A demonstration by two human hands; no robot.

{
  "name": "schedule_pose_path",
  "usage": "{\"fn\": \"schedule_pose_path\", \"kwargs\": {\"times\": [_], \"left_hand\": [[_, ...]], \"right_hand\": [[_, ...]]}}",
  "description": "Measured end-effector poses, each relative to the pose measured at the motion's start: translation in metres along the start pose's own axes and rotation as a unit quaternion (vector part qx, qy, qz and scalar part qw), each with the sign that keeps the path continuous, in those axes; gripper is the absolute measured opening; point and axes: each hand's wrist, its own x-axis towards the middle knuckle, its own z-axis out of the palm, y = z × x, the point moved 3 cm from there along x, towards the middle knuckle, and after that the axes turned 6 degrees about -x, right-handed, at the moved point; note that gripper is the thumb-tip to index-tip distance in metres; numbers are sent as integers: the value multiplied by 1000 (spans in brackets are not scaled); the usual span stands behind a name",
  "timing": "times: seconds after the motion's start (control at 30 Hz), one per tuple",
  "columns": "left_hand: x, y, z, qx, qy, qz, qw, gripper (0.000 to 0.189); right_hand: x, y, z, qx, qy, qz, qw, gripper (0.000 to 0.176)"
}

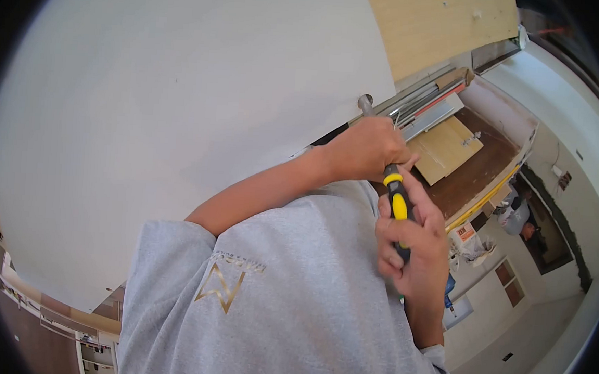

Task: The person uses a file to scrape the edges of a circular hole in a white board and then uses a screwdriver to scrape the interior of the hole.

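My right hand (416,242) is wrapped around the black and yellow handle of a screwdriver (399,203), with a finger stretched along it. In front of it my left hand (374,150) is closed at the tool's neck and covers its far end. A grey metal piece (367,106) shows past the left knuckles, right at a round hole near the edge of a large white panel (182,91). I cannot tell what the left fingers grip. My left forearm crosses over the panel's edge.
A pale wooden board (446,31) adjoins the panel at the top. Beyond my hands lie metal strips (425,99) and a light wooden panel (446,151) on a brown surface. A yellow level-like bar (484,198) borders it. Another person (516,217) is farther off at right.
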Motion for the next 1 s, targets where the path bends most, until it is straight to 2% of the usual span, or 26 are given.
{"fn": "schedule_pose_path", "kwargs": {"times": [0.13,0.3,0.43,0.63,0.73,0.83,0.93,1.0], "left_hand": [[-4,0,-3,-30,5,-6,1000,48],[-9,7,-3,11,-32,-20,999,47],[-10,6,-2,0,-10,-7,1000,47],[-16,10,-1,22,-21,-10,999,46],[-13,8,0,23,-15,12,1000,47],[-14,10,-4,22,-32,14,999,46],[-19,10,-1,15,-17,1,1000,46],[-15,5,-3,20,-37,18,999,46]], "right_hand": [[5,4,1,-62,7,-8,998,90],[6,16,-8,-180,23,-50,982,88],[8,14,-12,-239,25,-69,968,86],[9,28,-18,-370,40,-135,918,88],[12,32,-25,-362,44,-119,923,88],[3,30,-21,-424,51,-123,896,87],[11,31,-17,-428,41,-100,897,87],[11,27,-18,-432,44,-104,895,88]]}}
